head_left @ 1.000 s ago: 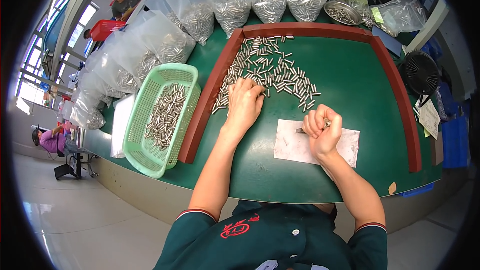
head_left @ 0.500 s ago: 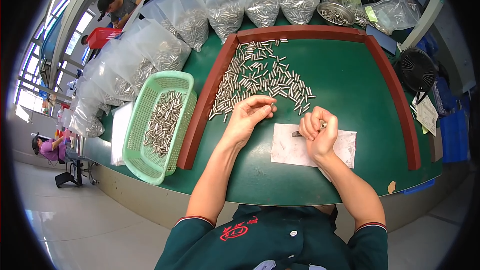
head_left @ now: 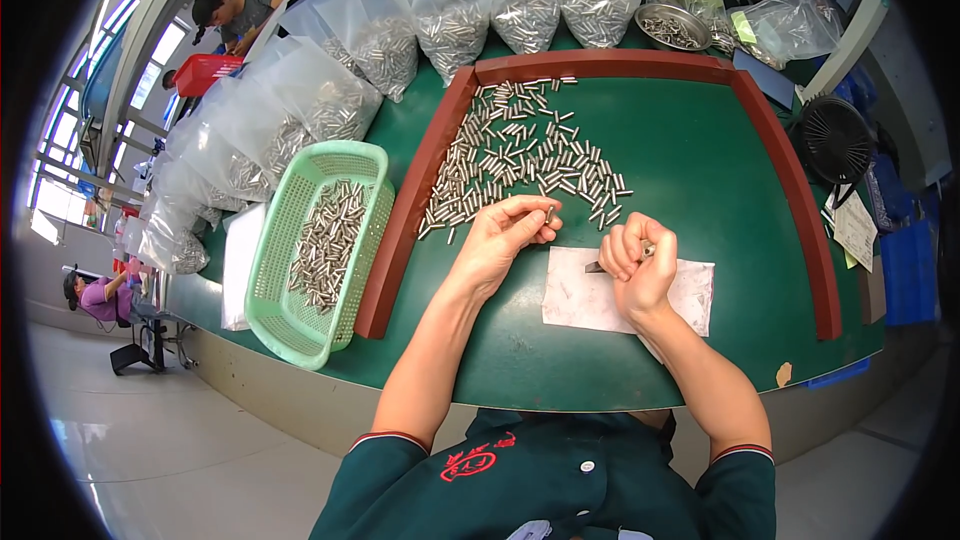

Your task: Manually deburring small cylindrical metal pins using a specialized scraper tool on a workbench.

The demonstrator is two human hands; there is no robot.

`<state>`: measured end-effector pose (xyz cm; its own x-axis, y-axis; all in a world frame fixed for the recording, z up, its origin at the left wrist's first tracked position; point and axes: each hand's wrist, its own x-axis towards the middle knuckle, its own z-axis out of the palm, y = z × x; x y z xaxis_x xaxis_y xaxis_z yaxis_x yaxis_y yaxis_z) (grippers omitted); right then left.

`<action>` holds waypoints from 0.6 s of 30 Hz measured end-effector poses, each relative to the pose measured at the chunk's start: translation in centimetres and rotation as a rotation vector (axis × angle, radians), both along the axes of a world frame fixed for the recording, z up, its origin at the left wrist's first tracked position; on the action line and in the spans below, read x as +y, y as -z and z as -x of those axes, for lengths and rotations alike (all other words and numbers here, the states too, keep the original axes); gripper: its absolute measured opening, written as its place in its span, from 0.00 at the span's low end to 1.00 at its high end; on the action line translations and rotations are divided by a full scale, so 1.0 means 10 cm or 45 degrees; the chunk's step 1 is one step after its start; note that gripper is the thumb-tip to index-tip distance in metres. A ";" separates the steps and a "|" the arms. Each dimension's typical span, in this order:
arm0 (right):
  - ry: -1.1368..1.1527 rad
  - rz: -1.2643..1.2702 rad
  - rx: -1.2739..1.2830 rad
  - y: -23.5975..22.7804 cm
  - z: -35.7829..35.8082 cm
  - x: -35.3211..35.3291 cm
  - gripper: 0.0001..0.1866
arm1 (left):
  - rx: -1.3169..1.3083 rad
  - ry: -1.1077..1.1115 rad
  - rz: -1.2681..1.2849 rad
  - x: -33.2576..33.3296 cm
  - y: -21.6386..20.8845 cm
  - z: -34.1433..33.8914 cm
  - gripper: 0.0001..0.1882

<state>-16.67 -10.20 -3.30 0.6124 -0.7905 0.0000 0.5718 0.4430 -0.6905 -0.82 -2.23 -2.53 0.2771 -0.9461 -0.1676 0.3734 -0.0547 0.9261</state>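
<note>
Thumb and fingertips of my left hand (head_left: 505, 242) are closed in a pinch on a small metal pin (head_left: 550, 213), just in front of a spread of loose pins (head_left: 500, 145). My right hand (head_left: 646, 268) is a fist around a tool with a narrow dark tip (head_left: 594, 267); the tip pokes out on the left and a rounded end shows at the top. The rest of that tool is hidden by the fingers. Under the right hand lies a stained white sheet (head_left: 570, 305) on the green table (head_left: 690, 170).
A dark red wooden frame (head_left: 600, 67) borders the work area on three sides. Left of it stands a green plastic basket (head_left: 262, 300) holding pins. Clear bags (head_left: 450, 25) of pins line the back, near a metal bowl (head_left: 655, 15). A black fan (head_left: 835, 138) stands at right.
My left hand has shifted slightly to the right, and the pin in its fingertips shows more upright. The right hand stays nearly where it was.
</note>
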 end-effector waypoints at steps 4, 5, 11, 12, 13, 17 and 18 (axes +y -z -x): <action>0.023 -0.003 -0.036 0.04 0.01 0.00 0.18 | -0.326 0.011 -0.070 -0.01 -0.04 0.08 0.09; 0.026 -0.012 -0.046 0.05 0.02 -0.01 0.18 | -0.447 0.001 -0.053 -0.02 -0.06 0.15 0.07; 0.050 -0.035 -0.186 -0.09 0.04 -0.05 0.17 | -1.405 0.192 0.108 0.03 -0.05 0.39 0.04; 0.059 -0.008 -0.198 -0.09 0.05 -0.06 0.18 | -1.512 0.157 0.171 0.01 -0.01 0.40 0.05; 0.070 -0.033 -0.201 -0.08 0.05 -0.07 0.18 | -1.504 0.176 0.170 0.00 0.00 0.43 0.05; 0.082 -0.054 -0.158 -0.04 0.07 -0.07 0.17 | -1.456 0.122 0.028 -0.01 0.06 0.47 0.03; 0.068 -0.073 -0.160 -0.03 0.07 -0.07 0.17 | -1.509 0.091 0.041 -0.01 0.07 0.47 0.04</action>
<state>-17.38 -10.89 -3.03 0.5677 -0.8227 0.0278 0.6758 0.4465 -0.5864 -5.56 -2.32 -3.22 0.1902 -0.9648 0.1817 -0.7201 -0.0113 0.6937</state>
